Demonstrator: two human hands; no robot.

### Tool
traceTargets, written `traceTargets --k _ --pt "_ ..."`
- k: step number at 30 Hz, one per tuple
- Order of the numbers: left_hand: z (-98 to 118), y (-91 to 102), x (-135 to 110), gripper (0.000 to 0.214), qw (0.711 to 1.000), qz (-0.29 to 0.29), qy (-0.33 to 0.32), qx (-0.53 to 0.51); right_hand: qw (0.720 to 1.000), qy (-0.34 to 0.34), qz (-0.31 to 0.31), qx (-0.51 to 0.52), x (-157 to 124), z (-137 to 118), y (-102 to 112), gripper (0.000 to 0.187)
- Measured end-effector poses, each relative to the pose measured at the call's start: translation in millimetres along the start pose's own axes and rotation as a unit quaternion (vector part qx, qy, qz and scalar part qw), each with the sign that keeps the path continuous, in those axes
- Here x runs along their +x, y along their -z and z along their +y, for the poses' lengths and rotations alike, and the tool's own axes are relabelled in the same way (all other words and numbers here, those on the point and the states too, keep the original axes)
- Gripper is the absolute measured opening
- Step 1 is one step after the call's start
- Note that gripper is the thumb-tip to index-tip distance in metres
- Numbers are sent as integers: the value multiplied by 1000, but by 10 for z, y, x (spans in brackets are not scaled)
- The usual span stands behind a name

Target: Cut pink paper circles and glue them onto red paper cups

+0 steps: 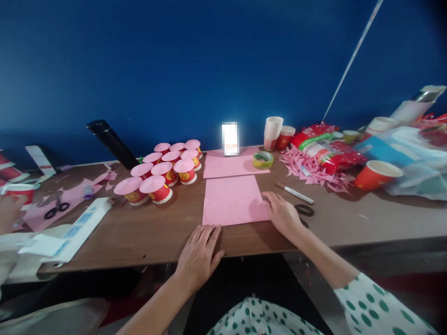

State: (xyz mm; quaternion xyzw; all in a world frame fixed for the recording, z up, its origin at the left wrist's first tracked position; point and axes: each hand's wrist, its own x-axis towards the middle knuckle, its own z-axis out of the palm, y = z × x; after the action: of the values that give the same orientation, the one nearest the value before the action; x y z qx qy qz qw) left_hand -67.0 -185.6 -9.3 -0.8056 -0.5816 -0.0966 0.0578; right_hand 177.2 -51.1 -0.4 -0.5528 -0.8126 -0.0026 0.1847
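A sheet of pink paper (pixel 230 190) lies on the table before me, with two faint circles drawn on its near half. My left hand (pixel 202 246) rests flat at the sheet's near left edge, its fingers stretched out and holding nothing. At the right edge, the bent fingers of my right hand (pixel 282 211) grip the paper; the thumb is partly hidden. Black-handled scissors (pixel 304 210) lie just right of that hand, the blades out of sight behind it. A white marker-like pen (pixel 298 194) is beyond them. Farther back, a roll of tape (pixel 263 160) sits on another pink sheet (pixel 223 168).
Several upturned red cups (pixel 162 193) with pink paper tops stand left. A black bottle (pixel 111 142) leans behind them. Nearer are a white power strip (pixel 82 230) and other scissors (pixel 56 208). Paper scraps (pixel 314 170), a red packet (pixel 324 146) and an orange cup (pixel 377 176) lie right.
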Motion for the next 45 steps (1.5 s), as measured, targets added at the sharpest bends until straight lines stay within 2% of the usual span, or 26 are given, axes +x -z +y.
traceTargets --k 2,4,7,9,12,16,28,35,39,42,45 --pt "-8 -29 -6 53 1000 3 3 -4 999 28 34 7 -91 -111 60 25" --pt "-20 -62 -13 53 1000 13 5 -10 993 99 52 23 -222 -305 88 28" --pt "-42 -101 -20 52 1000 25 0 -18 969 240 16 54 -422 -653 37 34" --pt "-53 -115 -18 52 999 29 -9 -18 965 257 5 58 -512 -829 -33 37" --pt "-61 -121 -10 52 999 28 -15 -8 974 221 -4 54 -570 -917 -109 40" --pt "-65 -117 2 53 1000 22 -20 -2 982 184 -8 40 -574 -792 -90 37" --pt "-65 -72 5 51 999 29 -26 -7 989 142 19 -46 -645 -163 46 33" --pt "-54 -75 -19 50 999 31 -16 -19 989 141 9 38 -732 33 276 33" --pt "-43 6 -29 43 997 53 -39 -27 993 111 35 25 -720 246 382 33" --pt "-43 126 63 35 996 73 -48 -23 996 83 33 -6 -676 441 417 32" --pt "-70 209 303 32 997 61 -41 -33 998 62 29 -13 -653 591 396 32"
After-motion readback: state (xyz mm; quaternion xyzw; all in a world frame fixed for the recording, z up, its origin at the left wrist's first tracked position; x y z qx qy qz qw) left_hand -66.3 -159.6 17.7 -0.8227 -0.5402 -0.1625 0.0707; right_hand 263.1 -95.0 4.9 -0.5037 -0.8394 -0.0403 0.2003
